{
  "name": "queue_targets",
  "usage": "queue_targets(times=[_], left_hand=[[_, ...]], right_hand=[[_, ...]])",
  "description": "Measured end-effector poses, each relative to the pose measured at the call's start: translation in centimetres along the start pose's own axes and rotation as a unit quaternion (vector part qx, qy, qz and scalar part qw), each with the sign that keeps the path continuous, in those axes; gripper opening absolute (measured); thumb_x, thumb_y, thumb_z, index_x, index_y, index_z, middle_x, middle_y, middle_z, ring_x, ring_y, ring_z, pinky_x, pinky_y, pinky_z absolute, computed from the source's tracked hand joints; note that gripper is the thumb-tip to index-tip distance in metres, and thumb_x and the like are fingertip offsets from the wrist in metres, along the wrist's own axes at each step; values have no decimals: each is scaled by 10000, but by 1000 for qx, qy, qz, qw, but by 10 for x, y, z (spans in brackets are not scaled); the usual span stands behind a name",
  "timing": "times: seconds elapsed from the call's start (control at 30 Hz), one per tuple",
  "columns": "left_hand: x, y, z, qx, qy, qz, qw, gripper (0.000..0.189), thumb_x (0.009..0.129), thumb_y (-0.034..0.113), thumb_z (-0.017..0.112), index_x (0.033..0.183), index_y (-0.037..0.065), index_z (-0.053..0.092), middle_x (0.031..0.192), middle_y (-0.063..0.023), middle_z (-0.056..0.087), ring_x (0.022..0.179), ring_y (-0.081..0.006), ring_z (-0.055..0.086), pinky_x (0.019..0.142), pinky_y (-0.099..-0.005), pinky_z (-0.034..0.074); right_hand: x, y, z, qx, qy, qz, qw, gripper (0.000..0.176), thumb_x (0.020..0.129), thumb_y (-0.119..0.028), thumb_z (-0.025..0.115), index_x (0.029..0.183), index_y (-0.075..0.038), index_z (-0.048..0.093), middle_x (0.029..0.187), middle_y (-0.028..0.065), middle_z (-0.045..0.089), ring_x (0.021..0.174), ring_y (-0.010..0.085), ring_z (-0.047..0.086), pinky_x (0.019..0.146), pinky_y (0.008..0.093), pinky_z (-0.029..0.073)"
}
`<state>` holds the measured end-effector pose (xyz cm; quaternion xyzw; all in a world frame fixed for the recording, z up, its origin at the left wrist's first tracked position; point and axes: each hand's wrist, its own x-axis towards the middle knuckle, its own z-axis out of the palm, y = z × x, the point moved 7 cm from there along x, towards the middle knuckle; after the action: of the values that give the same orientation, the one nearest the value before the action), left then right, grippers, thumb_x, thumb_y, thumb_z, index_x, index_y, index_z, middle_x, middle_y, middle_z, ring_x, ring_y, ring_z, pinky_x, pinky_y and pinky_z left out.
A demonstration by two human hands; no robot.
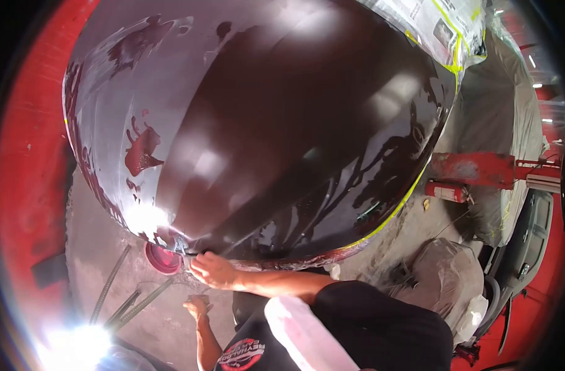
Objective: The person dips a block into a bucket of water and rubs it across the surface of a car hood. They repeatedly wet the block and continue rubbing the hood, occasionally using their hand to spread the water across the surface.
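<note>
A dark maroon car hood (pixel 282 123) fills the view, glossy and wet, with a dull grey sanded band along its left side. My right hand (pixel 211 270) rests on the hood's near lower edge with its fingers curled; whatever is under them is hidden. My left hand (pixel 199 305) hangs lower over the concrete floor in a loose fist, touching nothing I can see. My black shirt with a round logo (pixel 242 355) shows at the bottom.
A red bowl (pixel 163 258) sits on the floor under the hood's edge, next to several hoses (pixel 125 297). Masking paper with yellow tape (pixel 440 34) covers the windshield. On the right are a fire extinguisher (pixel 446 191), a red lift post (pixel 474 168) and a plastic-wrapped bundle (pixel 446 278).
</note>
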<state>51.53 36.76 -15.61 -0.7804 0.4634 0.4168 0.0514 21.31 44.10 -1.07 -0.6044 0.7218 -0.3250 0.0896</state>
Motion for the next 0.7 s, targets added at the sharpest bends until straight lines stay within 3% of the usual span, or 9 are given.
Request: queue_targets(times=[0.1,0.23,0.3,0.33,0.37,0.4,0.5,0.63,0.7], left_hand=[[33,1,-29,-1,24,8,1000,466,973,312,535,1243,0,317,1222,-283,522,910,-391,667,528,-456,639],[60,-19,-43,79,2,56,995,443,976,315,528,1250,26,334,1111,-259,589,821,-331,680,462,-400,592],[65,-29,-44,121,-35,31,992,439,978,307,536,1256,33,336,1075,-244,605,770,-320,678,449,-396,574],[68,-32,-42,165,-69,14,984,435,980,299,545,1261,40,338,1038,-230,621,719,-309,677,435,-391,556],[69,-31,-44,165,-69,12,984,435,980,299,545,1261,40,338,1038,-230,621,719,-309,677,435,-391,556],[69,-26,-42,118,-69,8,991,411,977,295,563,1235,38,371,1007,-211,630,683,-294,673,437,-391,551],[75,-7,-38,97,-55,31,993,358,963,291,605,1156,32,451,966,-187,651,617,-268,665,442,-393,542],[76,27,-59,177,10,91,980,349,956,307,630,1119,12,538,1055,-200,664,661,-253,681,506,-382,556],[74,55,-65,223,49,134,964,370,960,321,631,1135,-2,580,1153,-216,666,734,-247,701,565,-368,573]], right_hand=[[18,-15,51,25,-6,-14,1000,409,785,-192,636,1154,-19,669,1017,42,594,949,197,559,811,344,437],[51,-15,-48,110,92,-26,989,326,783,-103,677,1103,-47,651,983,71,619,904,230,601,780,396,469],[43,13,-106,170,188,62,965,286,814,-62,705,1092,-35,647,903,99,636,794,284,627,702,442,493],[31,28,-137,129,186,94,969,263,833,-62,723,1085,-24,656,918,133,663,738,301,624,671,429,507],[2,47,-131,32,84,111,990,226,863,-83,706,1058,10,642,894,156,651,748,314,631,651,435,512],[-8,55,-172,-4,169,160,973,248,856,-88,698,1058,40,632,895,171,648,711,329,626,616,440,509],[-59,92,-217,13,163,324,932,393,847,-101,668,1185,82,584,917,217,666,758,393,672,690,452,551],[-82,101,-225,12,221,365,904,420,850,-72,639,1234,89,583,918,192,681,724,280,685,663,352,549],[-63,92,-223,-31,147,290,945,474,816,-66,665,1251,104,582,883,178,670,668,285,661,625,362,543]])
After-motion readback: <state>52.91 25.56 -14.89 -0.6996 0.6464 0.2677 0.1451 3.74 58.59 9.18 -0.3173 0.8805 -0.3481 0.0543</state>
